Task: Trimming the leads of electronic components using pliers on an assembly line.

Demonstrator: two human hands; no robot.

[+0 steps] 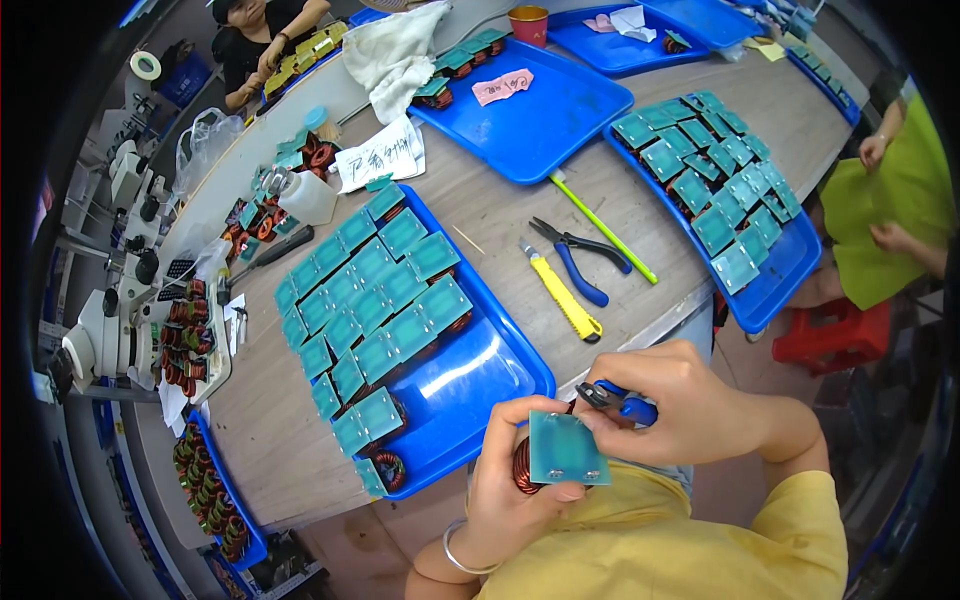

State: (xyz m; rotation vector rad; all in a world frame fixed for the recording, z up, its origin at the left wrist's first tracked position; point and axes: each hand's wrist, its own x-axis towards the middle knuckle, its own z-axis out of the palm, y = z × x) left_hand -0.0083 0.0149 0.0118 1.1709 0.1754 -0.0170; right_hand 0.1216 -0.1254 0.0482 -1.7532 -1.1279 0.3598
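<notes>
My left hand (492, 505) is closed around a copper-wound coil with a square green circuit board (562, 450) on it; the board faces up and shows solder points along its edges. My right hand (690, 405) grips small blue-handled cutters (634, 406), whose dark jaws are close to the board's upper edge. I cannot tell whether the jaws touch anything. Ahead and to the left, a blue tray (480, 385) bears rows of similar boards on coils. Blue-handled pliers (580, 270) and a yellow utility knife (566, 298) lie on the table beyond my hands.
A second loaded blue tray (765, 305) overhangs the table's right edge. Farther back are a blue tray (540, 110) with a pink note, a white cloth (390, 60) and a red cup (528, 28). A red stool (835, 335) stands at right. Other people sit at far left and right.
</notes>
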